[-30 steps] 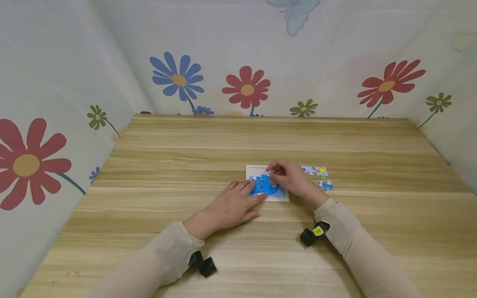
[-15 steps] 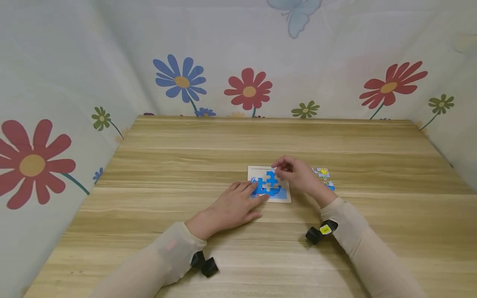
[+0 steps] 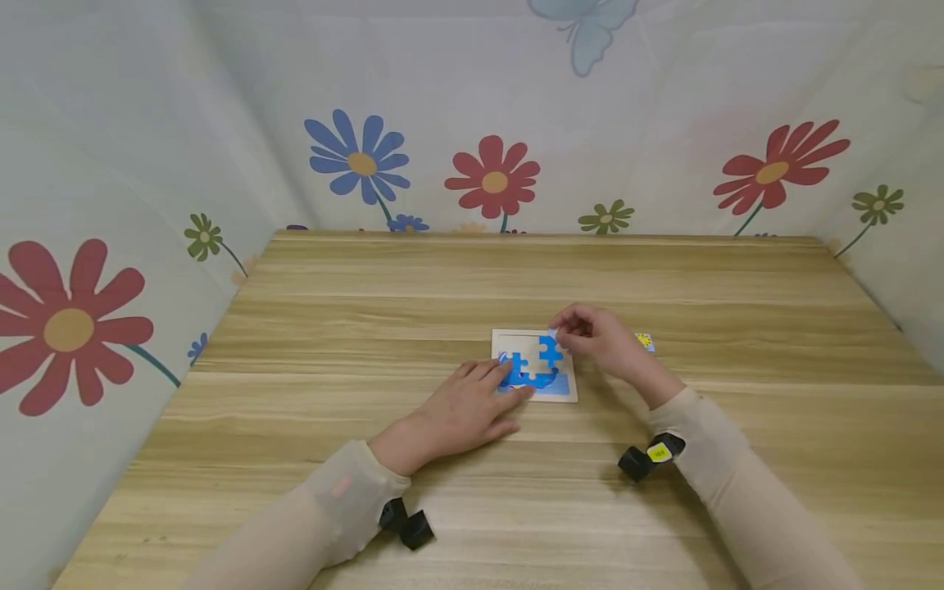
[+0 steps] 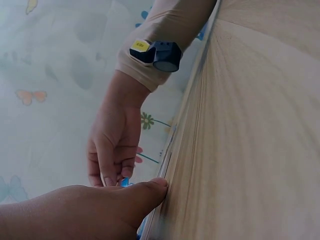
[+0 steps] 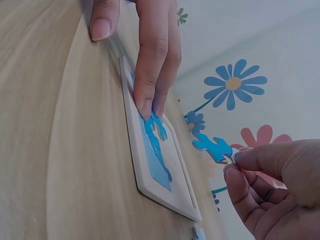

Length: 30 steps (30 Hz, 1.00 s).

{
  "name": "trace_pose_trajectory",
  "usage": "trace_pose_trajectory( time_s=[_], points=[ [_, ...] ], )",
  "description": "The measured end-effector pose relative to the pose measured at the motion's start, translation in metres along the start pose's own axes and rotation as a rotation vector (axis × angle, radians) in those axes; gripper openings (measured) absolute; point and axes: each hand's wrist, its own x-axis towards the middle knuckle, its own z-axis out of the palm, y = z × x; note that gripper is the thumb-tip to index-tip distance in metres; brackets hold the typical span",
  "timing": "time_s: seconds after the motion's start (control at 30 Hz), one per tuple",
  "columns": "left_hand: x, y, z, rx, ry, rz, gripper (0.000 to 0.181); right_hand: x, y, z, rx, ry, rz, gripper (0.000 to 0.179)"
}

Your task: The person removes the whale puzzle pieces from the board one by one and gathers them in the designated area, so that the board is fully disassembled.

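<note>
Left side: left hand point(image 3: 457, 414) lies over the near-left part of the puzzle tray point(image 5: 160, 196), fingers mostly straight, a couple of tips pressing on the blue pieces laid in it point(image 5: 156, 147). Thumb is apart from them, off the tray. Good brace; I'd keep that pressure light so nothing in there tips up.

Middle: tray sits flat on the worktop point(image 3: 369, 328), blue along its near and left sides, bare wood showing toward the middle and far side.

Right: right hand point(image 3: 608, 344) has thumb and fingers clamped on one end of a blue puzzle piece point(image 5: 215, 147), which hangs over the tray's right part, apart from the board in the right wrist view. Piece is tilted (edge grip, so it probably twists easily). My take: level it, turn it until printed lines and tabs match the neighbours, lower straight, then press with a flat fingertip. Don't force a tab.

Far right: a piece with a yellow sun point(image 3: 645, 341) lies past the hand, partly hidden.
</note>
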Motion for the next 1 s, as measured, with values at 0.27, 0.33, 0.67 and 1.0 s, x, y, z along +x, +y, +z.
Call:
trace_pose_trajectory(
  time_s=[0.27, 0.33, 0.67, 1.0],
  points=[
    [0.000, 0.000, 0.000, -0.006, 0.007, -0.001, 0.050, -0.003, -0.003, -0.009, -0.047, 0.015, -0.009, 0.020],
    [0.000, -0.001, 0.000, -0.006, 0.010, 0.000, 0.050, -0.004, -0.003, -0.012, -0.048, 0.016, -0.014, 0.020],
    [0.000, -0.001, 0.000, -0.004, 0.014, 0.005, 0.050, -0.012, 0.000, -0.026, -0.051, 0.027, -0.015, 0.019],
    [-0.001, -0.001, 0.000, -0.006, 0.015, 0.005, 0.049, -0.018, 0.006, -0.034, -0.052, 0.004, 0.019, 0.020]
  ],
)
